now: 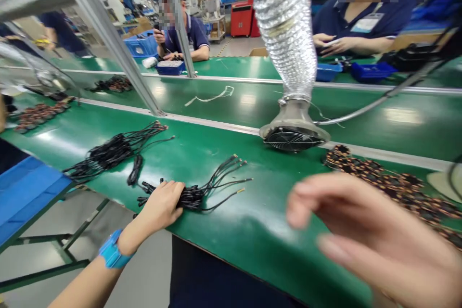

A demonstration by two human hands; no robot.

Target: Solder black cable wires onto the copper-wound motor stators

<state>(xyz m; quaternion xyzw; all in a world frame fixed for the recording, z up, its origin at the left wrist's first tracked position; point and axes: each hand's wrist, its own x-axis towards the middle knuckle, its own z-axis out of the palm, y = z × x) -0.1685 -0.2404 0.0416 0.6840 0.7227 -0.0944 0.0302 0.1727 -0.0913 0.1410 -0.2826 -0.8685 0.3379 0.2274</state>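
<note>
My left hand (164,204), with a blue band at the wrist, is closed over a bundle of black cables (193,197) lying on the green bench. The cables' thin ends fan out to the right, some with brass-coloured tips. My right hand (375,231) is raised above the bench at the right, blurred, its thumb and fingers apart with nothing between them. Beyond it lies a pile of black and copper coil-like parts (382,178). A larger bundle of black cables (115,149) rests to the left, beside a small folded black cable (135,170).
A silver duct (285,24) ends in a round fan hood (294,134) low over the bench. A metal post (108,33) stands left of it. More coil-like parts (43,114) lie at far left. Two people (191,33) sit across the bench. A blue surface (29,197) adjoins at left.
</note>
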